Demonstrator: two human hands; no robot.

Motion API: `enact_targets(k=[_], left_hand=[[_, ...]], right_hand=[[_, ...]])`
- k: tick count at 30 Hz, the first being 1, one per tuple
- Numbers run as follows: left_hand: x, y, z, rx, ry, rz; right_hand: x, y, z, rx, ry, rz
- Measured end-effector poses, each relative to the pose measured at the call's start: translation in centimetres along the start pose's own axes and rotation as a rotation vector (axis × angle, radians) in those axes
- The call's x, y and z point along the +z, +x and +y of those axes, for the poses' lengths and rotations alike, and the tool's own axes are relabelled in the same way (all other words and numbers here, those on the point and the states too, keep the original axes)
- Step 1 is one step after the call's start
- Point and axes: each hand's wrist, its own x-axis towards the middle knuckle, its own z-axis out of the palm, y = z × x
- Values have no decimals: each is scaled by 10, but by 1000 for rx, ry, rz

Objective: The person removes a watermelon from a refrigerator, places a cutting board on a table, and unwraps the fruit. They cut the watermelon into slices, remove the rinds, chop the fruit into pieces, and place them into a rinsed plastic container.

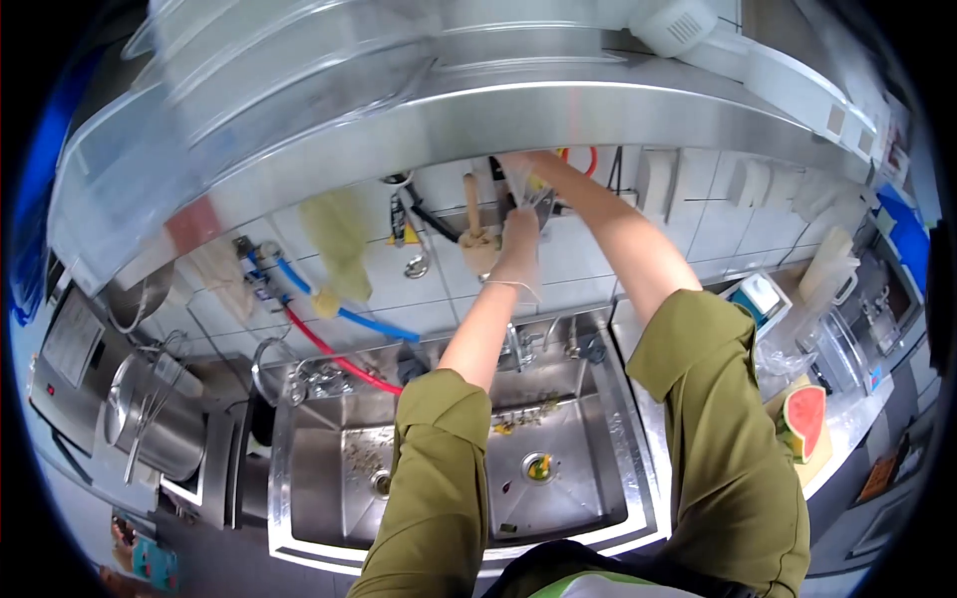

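Both my arms in olive sleeves reach up over the double steel sink [319, 468] to the tiled wall under a steel shelf. My left hand [519, 237], in a thin clear glove, is raised by the hanging utensils, next to a wooden-handled tool [475, 224]. My right hand [518, 169] is just above it at the shelf's underside, pinching a clear plastic glove or bag [534, 194] that hangs down onto the left hand. Which fingers grip what is blurred.
A yellow cloth [339, 239] and a ladle [417, 261] hang on the wall, with blue and red hoses [329, 344] running to the taps. A large steel pot [150, 419] stands left. A cut watermelon [805, 419] lies on the right counter. Food scraps sit in the sink basins.
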Motion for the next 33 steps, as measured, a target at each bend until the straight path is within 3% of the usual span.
enact_targets(k=[2,4,5,8,10,12,14,17,20,23,26,29,30,33], left_hand=[[11,-3,3,47,38,73],[3,-32,29,-32,-97,139],[3,-40,40,13,112,275],[-3,-23,32,533,789,10],[-8,-44,57,428,583,18],[-4,-49,58,458,390,42],[7,-26,31,631,209,85],[9,-15,25,457,202,-11],[-5,-45,65,156,248,-79],[-5,-50,66,86,206,-134],[-10,-57,58,207,648,-235],[-14,-87,51,128,255,43],[-18,-94,46,118,310,-34],[-55,-117,26,172,443,-270]], right_hand=[[-4,-5,-5,9,-5,-15],[-5,-4,-5,21,7,-32],[-4,-5,-6,26,10,-34],[2,3,1,10,67,-43],[5,8,3,-28,58,-34],[9,14,5,-64,20,-50],[17,21,14,-101,-34,-55],[22,21,18,-146,-59,-43],[20,18,8,-171,-105,-16],[14,7,5,-161,-56,-50],[2,-10,8,-239,-171,-64],[10,-19,28,-488,-330,153],[13,-19,34,-591,-374,257],[-2,-60,-4,-239,276,249]])
